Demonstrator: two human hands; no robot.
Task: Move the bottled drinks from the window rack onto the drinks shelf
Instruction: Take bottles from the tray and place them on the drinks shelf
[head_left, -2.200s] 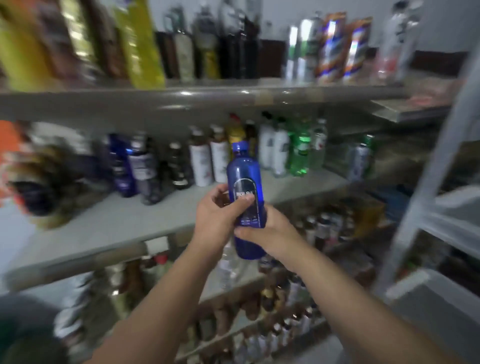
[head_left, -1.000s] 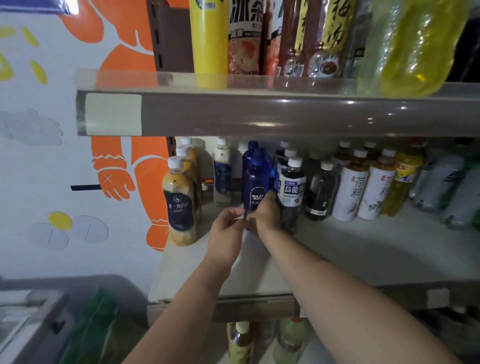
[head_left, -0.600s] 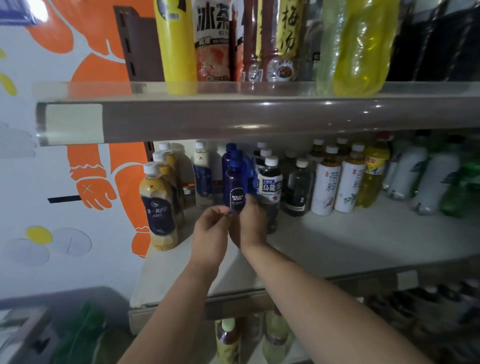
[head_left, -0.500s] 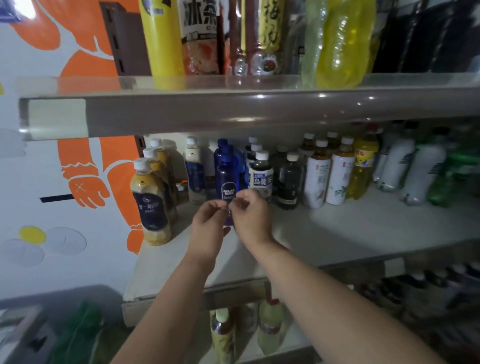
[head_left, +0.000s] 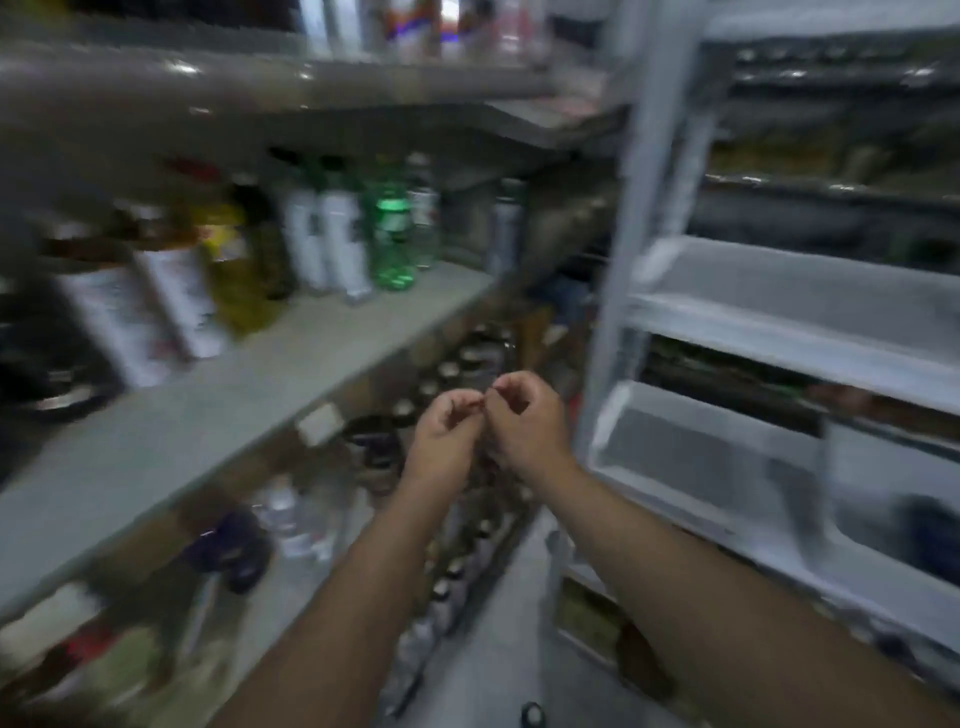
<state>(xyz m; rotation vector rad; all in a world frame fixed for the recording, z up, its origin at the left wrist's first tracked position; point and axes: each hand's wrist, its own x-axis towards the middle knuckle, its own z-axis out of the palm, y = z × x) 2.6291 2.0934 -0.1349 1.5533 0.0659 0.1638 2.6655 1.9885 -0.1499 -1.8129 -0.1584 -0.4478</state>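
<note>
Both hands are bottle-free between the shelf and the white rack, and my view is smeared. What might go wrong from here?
1. The view is heavily smeared, so a reach may misjudge the white rack; the right hand is close to its upright post.
2. White-labelled bottles stand on the open drinks shelf to the left; a careless left hand or forearm might tip them.
3. The dark shape in the rack's lower tray is too blurred to call a bottle.

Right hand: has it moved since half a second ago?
Yes: right hand has come back off the drinks shelf, now below its front edge, towards the white rack.
</note>
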